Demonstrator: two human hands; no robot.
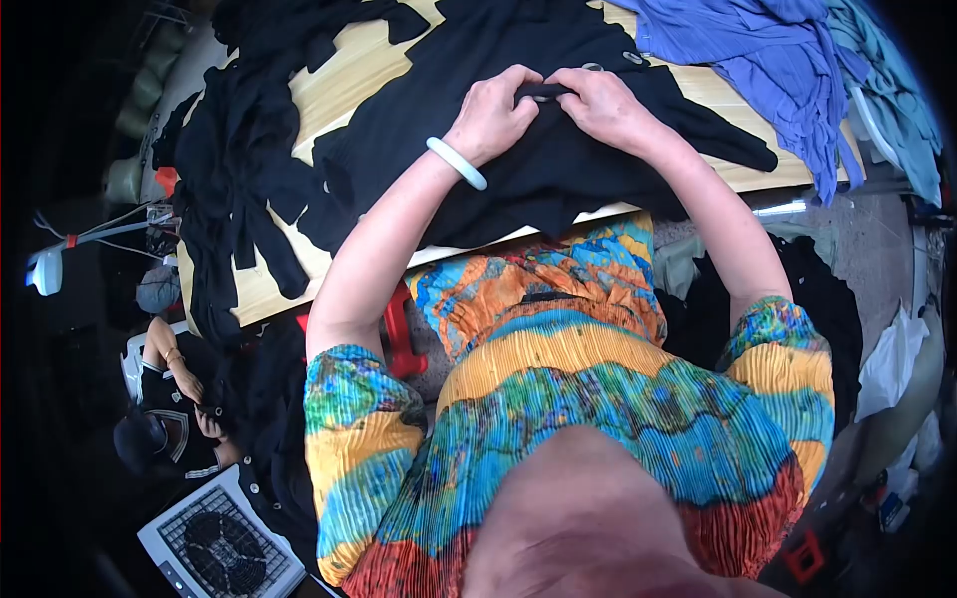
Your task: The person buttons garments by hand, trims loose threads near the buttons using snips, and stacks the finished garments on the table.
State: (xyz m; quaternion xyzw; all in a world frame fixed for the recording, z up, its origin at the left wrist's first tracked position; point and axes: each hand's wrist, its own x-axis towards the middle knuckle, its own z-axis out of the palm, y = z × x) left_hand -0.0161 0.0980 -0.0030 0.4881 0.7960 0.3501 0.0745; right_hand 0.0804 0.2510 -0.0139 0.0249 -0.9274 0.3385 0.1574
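A black garment (449,169) lies spread over the wooden table (339,75) in front of me. My left hand (491,112), with a pale bangle (457,163) on the wrist, pinches the garment's edge. Close beside it, my right hand (604,106) grips the same edge, fingers curled and thumb inward. A small folded stretch of cloth is held between the two hands, with a pale round button (541,98) partly showing there. Two more round buttons lie along the garment beyond my right hand, one of them a greyish button (633,58). My fingertips are partly hidden in the cloth.
More black clothes (239,149) cover the table's left side. Purple cloth (738,70) and teal cloth (897,100) hang at the right. At lower left, another person (169,409) sits near a square fan (224,538). A red stool (401,334) stands under the table.
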